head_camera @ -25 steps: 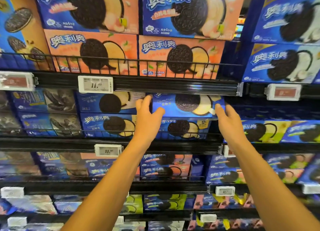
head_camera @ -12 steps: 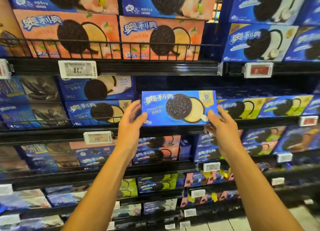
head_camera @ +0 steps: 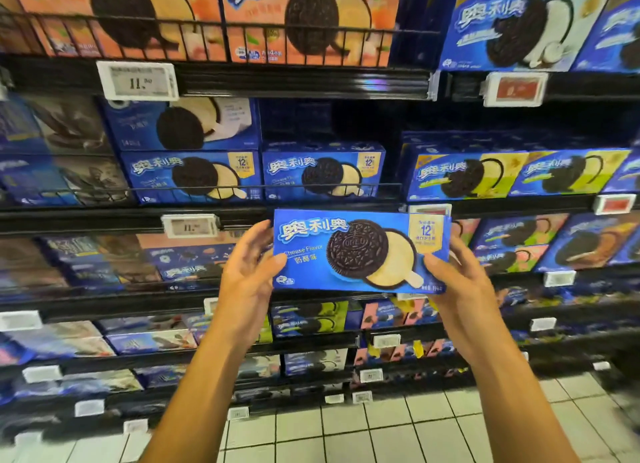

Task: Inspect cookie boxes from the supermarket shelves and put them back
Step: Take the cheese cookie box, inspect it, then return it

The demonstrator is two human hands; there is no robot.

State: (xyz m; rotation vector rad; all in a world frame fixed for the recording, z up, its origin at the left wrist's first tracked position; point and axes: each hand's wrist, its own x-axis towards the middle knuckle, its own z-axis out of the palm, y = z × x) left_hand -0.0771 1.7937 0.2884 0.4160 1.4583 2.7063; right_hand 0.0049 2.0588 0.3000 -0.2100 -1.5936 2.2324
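Note:
I hold a blue cheese-flavour cookie box (head_camera: 360, 251) in front of the shelves, its printed front facing me and roughly level. My left hand (head_camera: 247, 275) grips its left end with the thumb on the front. My right hand (head_camera: 453, 282) grips its right end the same way. Behind and above it, one matching blue box (head_camera: 322, 175) stands on the shelf, with a dark gap (head_camera: 329, 123) over it. Two more matching boxes (head_camera: 187, 154) are stacked to the left.
Black wire-fronted shelves (head_camera: 242, 81) run across the view, full of blue and orange cookie boxes. White price tags (head_camera: 138, 80) hang on the shelf edges. Yellow-and-blue boxes (head_camera: 512, 175) stand to the right. White floor tiles (head_camera: 398, 428) show at the bottom.
Both hands took the top blue box off its stack on the shelf and drew it down and toward me. The slot it came from is now a dark gap.

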